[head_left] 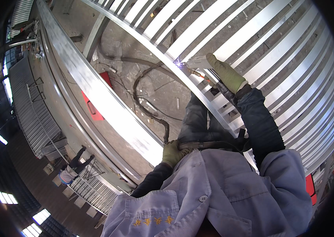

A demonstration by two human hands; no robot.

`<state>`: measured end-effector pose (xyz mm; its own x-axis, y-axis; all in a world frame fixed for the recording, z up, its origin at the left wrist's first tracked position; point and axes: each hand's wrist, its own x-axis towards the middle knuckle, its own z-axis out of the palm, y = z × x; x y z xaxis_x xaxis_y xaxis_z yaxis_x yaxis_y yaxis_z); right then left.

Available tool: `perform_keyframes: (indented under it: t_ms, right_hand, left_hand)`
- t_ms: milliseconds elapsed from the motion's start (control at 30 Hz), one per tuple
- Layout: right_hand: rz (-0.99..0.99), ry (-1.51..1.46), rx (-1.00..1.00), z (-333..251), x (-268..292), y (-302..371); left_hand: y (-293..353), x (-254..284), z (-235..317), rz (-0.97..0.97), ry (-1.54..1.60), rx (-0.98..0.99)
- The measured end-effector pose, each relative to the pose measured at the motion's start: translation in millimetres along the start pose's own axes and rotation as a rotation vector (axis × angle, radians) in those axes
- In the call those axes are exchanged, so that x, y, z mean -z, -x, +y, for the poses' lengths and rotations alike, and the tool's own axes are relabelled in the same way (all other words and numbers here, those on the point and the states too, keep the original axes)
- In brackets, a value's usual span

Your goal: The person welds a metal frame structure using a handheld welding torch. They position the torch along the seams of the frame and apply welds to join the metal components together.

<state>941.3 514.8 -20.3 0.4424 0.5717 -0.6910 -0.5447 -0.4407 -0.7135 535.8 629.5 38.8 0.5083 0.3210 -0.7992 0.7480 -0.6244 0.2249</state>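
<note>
My right hand (230,75), in a green work glove, is closed around a welding torch (223,90) with a dark handle and a brass-coloured neck. A bright violet-white arc (179,63) glows at its tip, where a slat meets the long side rail (147,41) of a silvery metal frame. Close to the arc, a pale flat piece (199,62) lies beside the glove; I cannot tell whether it is held. At my waist, my left hand (171,153), also gloved, grips a thick dark cable (166,130).
Silvery slats (293,43) fill the right side. A broad metal beam (107,104) crosses on the left, with a red object (92,106) beside it. Cable loops lie over the littered floor (157,89) between beam and frame. Another person (69,173) is at the far left, near slatted panels.
</note>
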Motion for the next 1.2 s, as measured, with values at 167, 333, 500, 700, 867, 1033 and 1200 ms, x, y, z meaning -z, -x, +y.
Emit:
perform_keyframes:
  t_ms: [167, 333, 500, 700, 867, 1033, 1200]
  right_hand:
    - [-0.008, 0.009, -0.015, -3.3, 0.8, 2.8]
    - [-0.018, -0.038, -0.019, -8.2, -0.2, 9.8]
    - [-0.019, -0.009, -0.004, -3.8, 2.4, 7.5]
    - [-0.029, 0.0, -0.012, 5.2, 5.7, 4.9]
    - [-0.094, 0.093, -0.094, 2.9, 9.1, 6.2]
    - [-0.122, 0.031, -0.082, 12.8, 9.1, 16.5]
    - [0.04, -0.072, 0.139, 31.8, 26.2, 52.3]
  left_hand:
    - [1.4, -2.8, -2.0, 0.005, -0.014, 0.0]
    - [0.6, -6.6, -3.7, 0.004, -0.003, -0.002]
    - [1.3, -1.0, 1.2, 0.001, -0.014, -0.001]
    - [-0.7, -7.2, -3.2, 0.004, 0.018, 0.001]
    - [1.3, -1.2, 1.2, 0.033, 0.004, -0.023]
    - [5.0, 11.5, -0.3, 0.026, -0.015, -0.031]
    - [7.0, 21.0, -23.6, 0.148, -0.043, -0.154]
